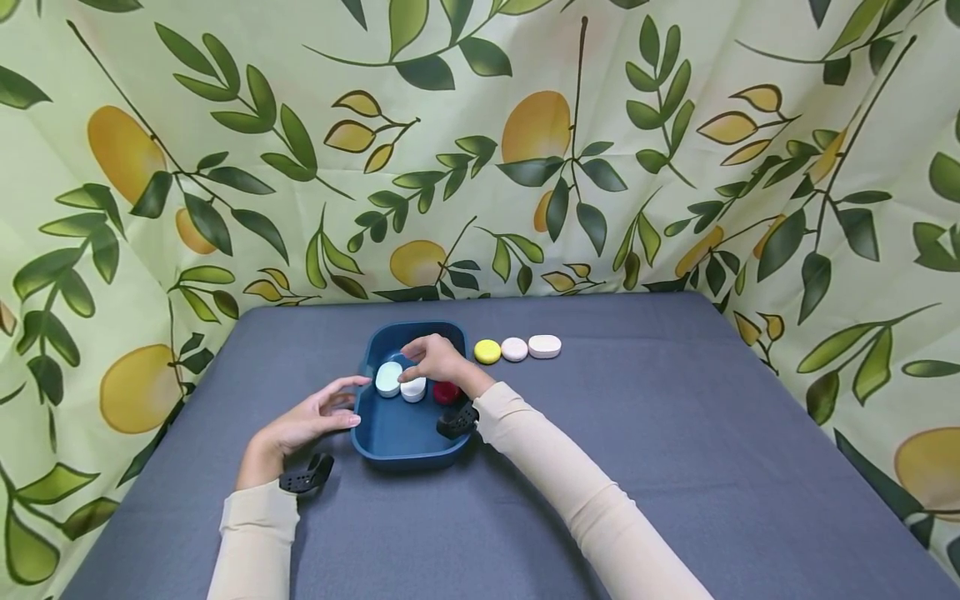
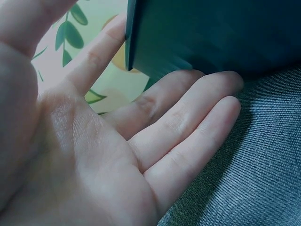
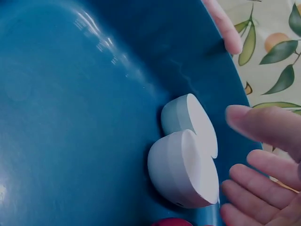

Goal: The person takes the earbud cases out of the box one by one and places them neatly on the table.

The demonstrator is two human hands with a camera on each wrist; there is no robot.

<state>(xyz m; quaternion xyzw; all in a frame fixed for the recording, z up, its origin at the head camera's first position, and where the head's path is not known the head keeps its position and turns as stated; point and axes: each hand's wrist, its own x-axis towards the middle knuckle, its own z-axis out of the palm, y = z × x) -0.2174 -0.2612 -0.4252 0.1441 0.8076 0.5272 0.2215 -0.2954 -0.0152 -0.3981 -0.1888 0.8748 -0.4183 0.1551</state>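
Note:
My left hand (image 1: 318, 412) is at the left wall of a blue tray (image 1: 397, 437), its fingers spread against the outside. In the left wrist view, the lower fingers (image 2: 178, 117) lie loosely under the dark tray side. My right hand (image 1: 438, 358) hovers inside the tray with fingers loosely bent and nothing in its grasp. Close to its fingertips stand a pale blue block (image 3: 176, 115) and a white block (image 3: 169, 165), side by side near the tray wall. A red piece (image 1: 447, 392) lies to the right of them, partly under my right wrist.
Right of the tray, a yellow round piece (image 1: 487, 352), a pinkish-white round piece (image 1: 514, 348) and a white oval piece (image 1: 544, 346) lie in a row on the grey tablecloth (image 1: 675, 433). A leaf-and-fruit patterned curtain (image 1: 465, 167) hangs behind the table.

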